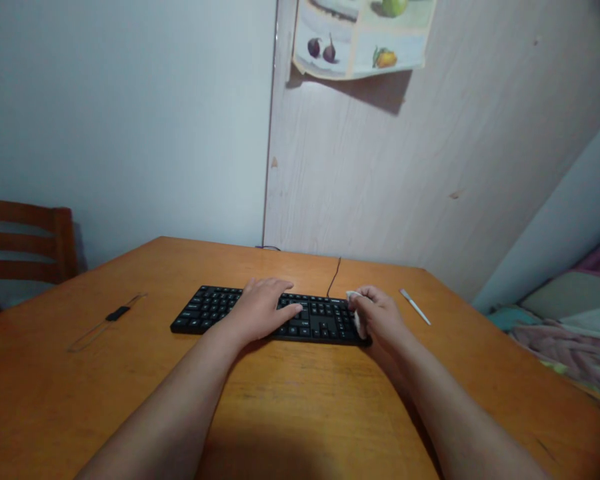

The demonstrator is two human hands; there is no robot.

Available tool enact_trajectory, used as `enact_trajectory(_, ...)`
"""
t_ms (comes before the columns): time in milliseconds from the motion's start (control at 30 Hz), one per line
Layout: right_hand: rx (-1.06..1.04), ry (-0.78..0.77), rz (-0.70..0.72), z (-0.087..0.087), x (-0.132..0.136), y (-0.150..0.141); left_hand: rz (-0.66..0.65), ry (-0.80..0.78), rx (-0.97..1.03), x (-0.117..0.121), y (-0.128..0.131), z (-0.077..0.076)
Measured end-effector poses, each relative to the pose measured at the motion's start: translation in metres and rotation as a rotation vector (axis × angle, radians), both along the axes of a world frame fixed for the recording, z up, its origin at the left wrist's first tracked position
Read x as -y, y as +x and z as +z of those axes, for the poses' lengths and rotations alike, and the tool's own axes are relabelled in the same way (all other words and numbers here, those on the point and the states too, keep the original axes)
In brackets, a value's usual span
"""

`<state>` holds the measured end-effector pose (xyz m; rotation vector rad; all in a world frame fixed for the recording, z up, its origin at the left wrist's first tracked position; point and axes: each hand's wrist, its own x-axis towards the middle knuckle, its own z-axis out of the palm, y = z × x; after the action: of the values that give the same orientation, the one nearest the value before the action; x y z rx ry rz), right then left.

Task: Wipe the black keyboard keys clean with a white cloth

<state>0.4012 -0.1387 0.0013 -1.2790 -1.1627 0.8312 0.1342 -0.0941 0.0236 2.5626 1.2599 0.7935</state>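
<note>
- Forearms [180,400] are reaching in from the near side, over the table [300,407], one on each side of its bare wooden front middle.
- Keyboard [197,310], black, full-length, is lying across the middle of the table, its long sides running roughly along the far edge and its right end slightly nearer the camera.
- Left hand [261,308] is resting palm down over the keyboard's middle; it is open, fingers loosely together and thumb standing apart, covering some of the keys.
- Right hand [380,315] is closing around a white wad [359,325], gripping it between thumb and fingers at the keyboard's right end. Wad material: cannot tell.
- Cable [335,275], thin and dark, is running from the keyboard's back toward the table's far edge.
- Slim white tool [416,307] is lying slantwise beyond the right hand, toward the far right corner; its exact kind is not readable.
- Black piece [117,313] with thin loops at both ends is lying left of the keyboard, toward the left edge.
- Wooden chair [23,241] is standing past the left edge.
- Fruit poster [363,40] is hanging on the wall behind the far edge; bedding [567,350] is showing past the right edge.
</note>
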Motion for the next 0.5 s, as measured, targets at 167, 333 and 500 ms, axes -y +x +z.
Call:
enact_trajectory(167,-0.108,-0.009,0.205,-0.005,0.009,-0.027,-0.153,-0.138,0.231,0.008,0.037,-0.002)
enact_trajectory(333,-0.259,0.035,0.330,-0.006,0.016,-0.044,-0.194,-0.276,0.418,0.010,0.061,-0.007)
enact_trajectory(500,-0.199,0.123,0.301,-0.005,0.017,-0.047,-0.177,-0.489,0.651,0.015,0.079,-0.005)
